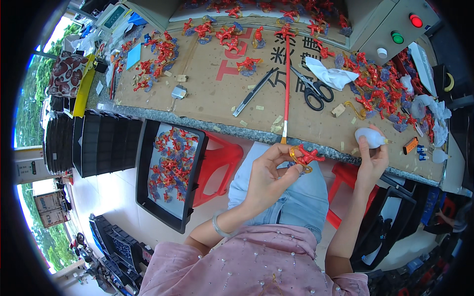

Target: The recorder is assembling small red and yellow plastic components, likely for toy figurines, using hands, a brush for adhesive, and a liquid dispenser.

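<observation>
My left hand [273, 176] is closed on a small red plastic figurine [309, 156] with a clear yellow curved part, held just off the table's front edge above my lap. In my right hand [371, 159], a small white squeeze bottle [369, 137] with a thin tip pointing right is gripped between thumb and fingers over the edge. A long red-handled brush [287, 89] lies between the hands, bristles toward me. Farther back rest black-handled scissors [312, 89] and a metal tweezer-like tool [255, 92]. Many similar red figurines with bluish clear bases [377, 91] are heaped at the right.
Cardboard [197, 98] covers the table. More figurines [160, 56] cluster at the far left. A crumpled white tissue [330, 74] lies by the scissors, an orange lighter [410, 146] at right. A grey machine [395, 29] stands behind. A black tray [139, 185] of figurines sits lower left beside a red stool [217, 163].
</observation>
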`<state>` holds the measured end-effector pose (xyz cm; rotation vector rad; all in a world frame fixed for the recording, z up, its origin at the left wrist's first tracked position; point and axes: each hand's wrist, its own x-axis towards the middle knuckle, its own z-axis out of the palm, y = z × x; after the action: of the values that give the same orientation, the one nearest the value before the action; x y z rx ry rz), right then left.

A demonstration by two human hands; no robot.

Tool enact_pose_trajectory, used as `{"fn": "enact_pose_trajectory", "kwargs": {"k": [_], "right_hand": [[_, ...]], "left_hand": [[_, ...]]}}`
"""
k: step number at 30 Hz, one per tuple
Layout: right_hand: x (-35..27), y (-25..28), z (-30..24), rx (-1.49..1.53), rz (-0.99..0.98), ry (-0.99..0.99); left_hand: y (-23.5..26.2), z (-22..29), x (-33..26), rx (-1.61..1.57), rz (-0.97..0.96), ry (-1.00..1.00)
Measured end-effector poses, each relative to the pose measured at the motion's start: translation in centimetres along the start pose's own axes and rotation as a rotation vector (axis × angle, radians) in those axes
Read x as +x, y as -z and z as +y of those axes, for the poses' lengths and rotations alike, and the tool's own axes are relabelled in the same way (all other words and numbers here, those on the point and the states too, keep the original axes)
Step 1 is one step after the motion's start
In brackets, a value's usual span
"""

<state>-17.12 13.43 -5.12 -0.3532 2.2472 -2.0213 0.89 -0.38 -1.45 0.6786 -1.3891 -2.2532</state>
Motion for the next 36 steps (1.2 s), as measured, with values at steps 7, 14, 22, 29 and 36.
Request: {"fn": "enact_pose_trajectory", "kwargs": {"k": [7,14,22,29,36], "right_hand": [[-0.6,-0.3,-0.3,-0.351,0.096,0.215],[-6.8,-0.6,-5.2,0.014,-0.247,0.078],[-6.1,-1.4,-5.1,-0.103,-0.510,0.052],[-6.4,-1.9,-5.5,-0.162,-0.514,0.109],[-7.4,-2.4,-5.4,-0.188,-0.427,0.209]], "left_hand": [[0.7,0.1,0.5,-0.135,-0.090,0.250],[0.1,0.3,0.3,-0.072,-0.179,0.159],[-0.6,0.9,0.1,0.339,-0.144,0.046],[-0.4,0.7,-0.3,0.452,-0.074,-0.023],[-0.3,0.1,-0.8,0.366,-0.025,-0.030]]}}
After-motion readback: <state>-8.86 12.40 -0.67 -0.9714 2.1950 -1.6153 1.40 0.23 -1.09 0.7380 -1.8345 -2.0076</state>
